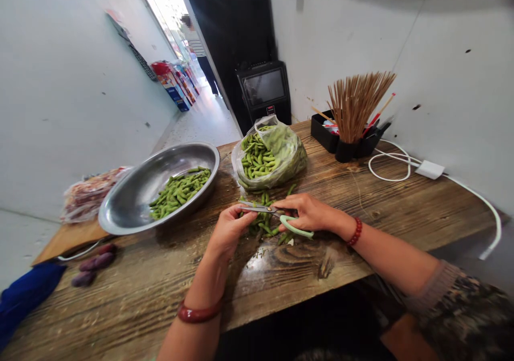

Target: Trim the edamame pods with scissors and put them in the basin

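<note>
My right hand (303, 211) grips a pair of scissors (296, 226) with pale green handles, its metal blades pointing left. At the blade tips, my left hand (231, 227) is closed in a pinch on an edamame pod, mostly hidden by the fingers. Under both hands lie loose edamame pods (265, 228) and small green trimmings on the wooden table (293, 291). Just beyond them, a clear plastic bag (291, 160) stands open, full of pods. Left of it, a wide steel basin (132, 189) holds a heap of edamame (180, 192).
At the back right stand a black organizer (323, 133) and bamboo skewers (355, 106). A white cable (387, 176) trails along the right wall. On the left are a bagged reddish item (90, 195), purple tubers (96, 263) and blue cloth (32, 294). A person (198, 50) stands beyond the doorway.
</note>
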The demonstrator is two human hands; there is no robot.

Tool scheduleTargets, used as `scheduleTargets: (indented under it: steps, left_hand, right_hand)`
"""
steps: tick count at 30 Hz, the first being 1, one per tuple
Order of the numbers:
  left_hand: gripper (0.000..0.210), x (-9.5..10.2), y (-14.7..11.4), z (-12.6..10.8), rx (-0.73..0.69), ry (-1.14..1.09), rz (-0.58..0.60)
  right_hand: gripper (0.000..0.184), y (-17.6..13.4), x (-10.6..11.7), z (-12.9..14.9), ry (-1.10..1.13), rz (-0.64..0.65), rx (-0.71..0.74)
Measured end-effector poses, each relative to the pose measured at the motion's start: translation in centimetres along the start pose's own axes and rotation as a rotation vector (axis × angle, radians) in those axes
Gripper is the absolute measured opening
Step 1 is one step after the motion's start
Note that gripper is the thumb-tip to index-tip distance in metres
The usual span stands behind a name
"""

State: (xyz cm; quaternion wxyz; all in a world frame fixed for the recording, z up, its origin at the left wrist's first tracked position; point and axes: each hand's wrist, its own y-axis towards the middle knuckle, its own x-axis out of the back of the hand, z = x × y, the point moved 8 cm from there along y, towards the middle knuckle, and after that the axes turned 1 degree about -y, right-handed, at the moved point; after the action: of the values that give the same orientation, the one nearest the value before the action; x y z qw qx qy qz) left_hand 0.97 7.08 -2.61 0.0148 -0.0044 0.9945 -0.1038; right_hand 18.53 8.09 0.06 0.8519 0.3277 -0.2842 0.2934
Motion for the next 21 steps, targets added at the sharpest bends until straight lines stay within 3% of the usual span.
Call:
scheduleTargets:
  steps: [6, 11, 21]
  left_hand:
    - [0.028, -0.1, 0.1, 0.1, 0.006, -0.062, 0.012]
    - [0.028, -0.4, -0.1, -0.6, -0.011, -0.236, 0.025]
    - [0.031, 0.1, -0.1, -0.7, -0.051, -0.282, -0.017]
  right_hand:
    - [0.041, -0.1, -0.1, -0.6, 0.067, -0.002, -0.034]
    - [0.048, 0.0, 0.4, -1.6, 0.057, -0.1, -0.101]
    - [0.063, -0.3, 0.0, -0.7, -0.064, -0.069, -0.028]
